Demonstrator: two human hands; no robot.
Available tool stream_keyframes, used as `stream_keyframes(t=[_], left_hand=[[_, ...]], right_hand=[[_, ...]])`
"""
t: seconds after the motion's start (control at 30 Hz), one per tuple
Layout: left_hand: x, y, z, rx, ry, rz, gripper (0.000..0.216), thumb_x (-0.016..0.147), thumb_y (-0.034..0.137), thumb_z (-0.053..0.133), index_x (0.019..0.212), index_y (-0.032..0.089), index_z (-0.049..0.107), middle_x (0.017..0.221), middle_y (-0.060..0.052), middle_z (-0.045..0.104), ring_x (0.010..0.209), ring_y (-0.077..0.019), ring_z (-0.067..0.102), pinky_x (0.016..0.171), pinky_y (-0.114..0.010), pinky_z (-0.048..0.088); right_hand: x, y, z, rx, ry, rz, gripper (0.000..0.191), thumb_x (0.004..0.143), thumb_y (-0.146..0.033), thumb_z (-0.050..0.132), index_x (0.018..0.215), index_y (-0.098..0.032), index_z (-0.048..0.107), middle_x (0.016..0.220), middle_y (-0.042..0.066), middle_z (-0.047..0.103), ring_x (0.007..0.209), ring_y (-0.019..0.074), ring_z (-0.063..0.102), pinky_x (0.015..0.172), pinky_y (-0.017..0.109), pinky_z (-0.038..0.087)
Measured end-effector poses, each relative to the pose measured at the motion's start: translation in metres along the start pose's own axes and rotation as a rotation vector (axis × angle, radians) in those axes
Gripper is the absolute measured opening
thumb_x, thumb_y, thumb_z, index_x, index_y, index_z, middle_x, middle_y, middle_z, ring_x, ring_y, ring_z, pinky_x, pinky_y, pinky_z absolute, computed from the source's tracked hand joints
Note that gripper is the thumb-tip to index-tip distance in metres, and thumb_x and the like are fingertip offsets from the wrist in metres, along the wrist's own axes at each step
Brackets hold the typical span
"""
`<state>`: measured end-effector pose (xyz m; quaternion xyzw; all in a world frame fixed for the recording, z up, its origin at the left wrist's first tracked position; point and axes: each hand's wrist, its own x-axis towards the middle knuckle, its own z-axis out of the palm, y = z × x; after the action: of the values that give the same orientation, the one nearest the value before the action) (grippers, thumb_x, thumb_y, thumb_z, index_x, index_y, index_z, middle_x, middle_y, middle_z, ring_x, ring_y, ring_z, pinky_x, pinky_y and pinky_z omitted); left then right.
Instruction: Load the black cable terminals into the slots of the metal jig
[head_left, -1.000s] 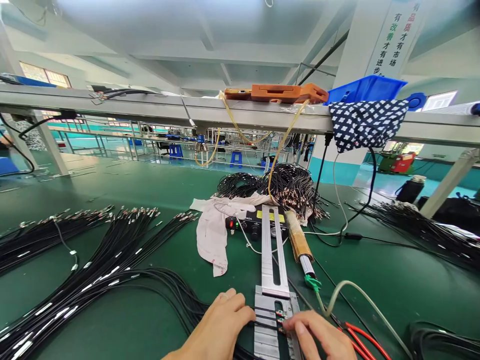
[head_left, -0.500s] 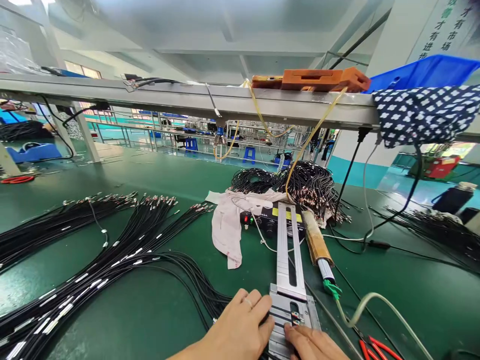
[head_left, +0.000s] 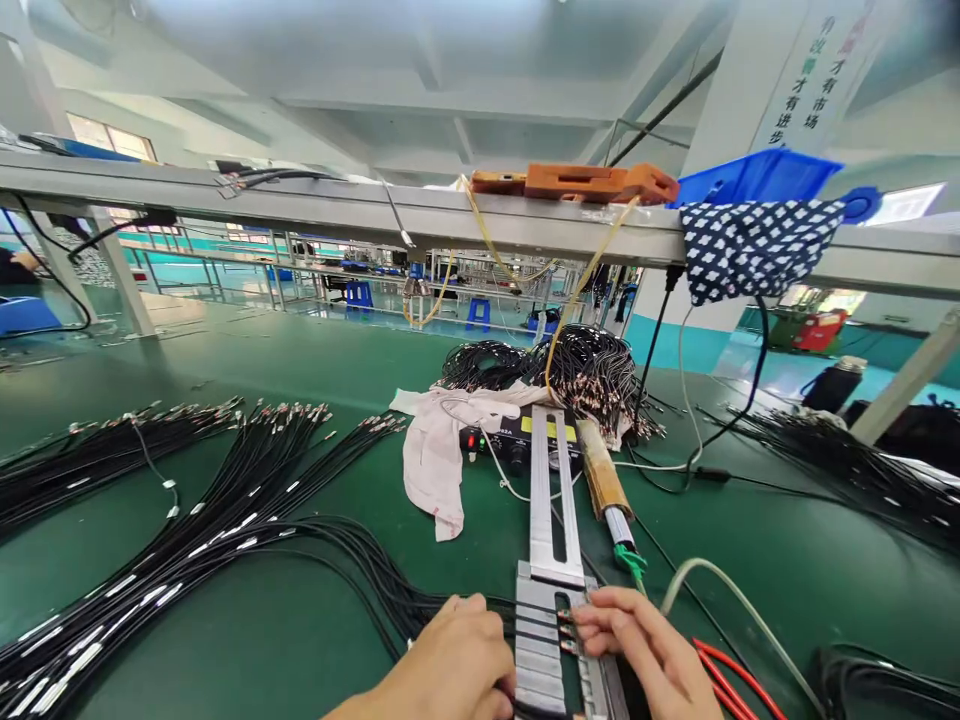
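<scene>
Black wires lie across slotted metal jig, near edge of desk. Right hand pinches their terminal ends. Left hand lies over them, grip unclear. Judged thin, limp, light: hold just behind terminals, gently.

The green bench carries black cable bundles, a pale rag and a metal jig.
</scene>
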<state>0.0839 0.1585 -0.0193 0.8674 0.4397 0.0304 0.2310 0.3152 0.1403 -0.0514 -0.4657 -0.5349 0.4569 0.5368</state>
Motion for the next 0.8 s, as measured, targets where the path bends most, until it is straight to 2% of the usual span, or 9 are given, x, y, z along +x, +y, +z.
stream_keyframes(t=[0.1,0.2,0.3,0.37,0.47,0.57,0.63,0.8], left_hand=[[0.0,0.003,-0.005,-0.169,0.042,-0.056,0.022,0.068,0.002,0.077,0.074,0.02,0.066,0.087,0.006,0.066,0.09,-0.0145,0.061,0.107,-0.038,0.03],[0.0,0.003,-0.005,-0.256,0.169,-0.04,0.019,0.073,0.002,0.071,0.075,0.019,0.064,0.08,0.007,0.065,0.082,-0.0122,0.06,0.097,-0.031,0.037],[0.003,-0.001,0.006,-0.097,0.254,0.008,0.015,0.085,0.007,0.057,0.079,0.02,0.062,0.08,0.003,0.064,0.077,-0.0155,0.056,0.083,-0.031,0.04],[0.009,-0.008,0.021,0.055,0.31,0.024,0.018,0.089,0.01,0.049,0.078,0.02,0.059,0.079,0.001,0.063,0.075,-0.0178,0.055,0.081,-0.034,0.039],[0.019,-0.021,0.046,0.244,0.389,0.037,0.021,0.089,0.012,0.047,0.071,0.019,0.055,0.072,-0.001,0.06,0.073,-0.0206,0.054,0.08,-0.037,0.038],[0.024,-0.027,0.053,0.397,0.447,0.056,0.023,0.089,0.013,0.048,0.069,0.019,0.055,0.068,-0.002,0.057,0.079,-0.0232,0.055,0.083,-0.039,0.037],[0.02,-0.022,0.045,0.483,0.427,0.066,0.02,0.088,0.011,0.049,0.072,0.019,0.058,0.071,-0.003,0.059,0.084,-0.0241,0.056,0.086,-0.039,0.037],[0.004,-0.001,0.014,0.587,0.258,0.09,0.017,0.091,0.014,0.048,0.084,0.017,0.063,0.087,-0.007,0.064,0.095,-0.026,0.055,0.088,-0.038,0.039]], right_hand=[[0.006,-0.004,-0.004,0.225,0.038,0.065,0.044,0.08,-0.061,0.071,0.09,-0.018,0.071,0.084,0.012,0.075,0.07,0.0226,0.068,0.068,0.032,0.057],[0.007,-0.002,-0.003,0.243,0.024,0.075,0.044,0.078,-0.059,0.074,0.089,-0.017,0.071,0.083,0.012,0.074,0.07,0.0224,0.067,0.066,0.031,0.056],[0.004,-0.006,0.003,0.23,0.097,0.066,0.045,0.077,-0.061,0.074,0.085,-0.017,0.071,0.079,0.011,0.073,0.066,0.0202,0.066,0.063,0.029,0.055],[0.002,-0.01,0.008,0.243,0.161,0.06,0.045,0.076,-0.061,0.075,0.081,-0.017,0.07,0.075,0.009,0.072,0.062,0.0185,0.064,0.061,0.028,0.054],[0.0,-0.015,0.011,0.239,0.202,0.045,0.045,0.074,-0.062,0.076,0.078,-0.018,0.069,0.072,0.008,0.072,0.06,0.0176,0.063,0.058,0.026,0.052],[-0.001,-0.016,0.011,0.202,0.216,0.03,0.047,0.075,-0.064,0.074,0.077,-0.017,0.068,0.073,0.008,0.071,0.058,0.0175,0.063,0.058,0.027,0.052],[-0.002,-0.016,0.011,0.169,0.223,0.019,0.048,0.076,-0.065,0.072,0.077,-0.017,0.068,0.074,0.008,0.071,0.057,0.0178,0.063,0.058,0.028,0.053],[-0.003,-0.016,0.01,0.118,0.223,-0.012,0.05,0.077,-0.067,0.069,0.077,-0.018,0.068,0.074,0.009,0.071,0.058,0.0186,0.063,0.058,0.029,0.052]])
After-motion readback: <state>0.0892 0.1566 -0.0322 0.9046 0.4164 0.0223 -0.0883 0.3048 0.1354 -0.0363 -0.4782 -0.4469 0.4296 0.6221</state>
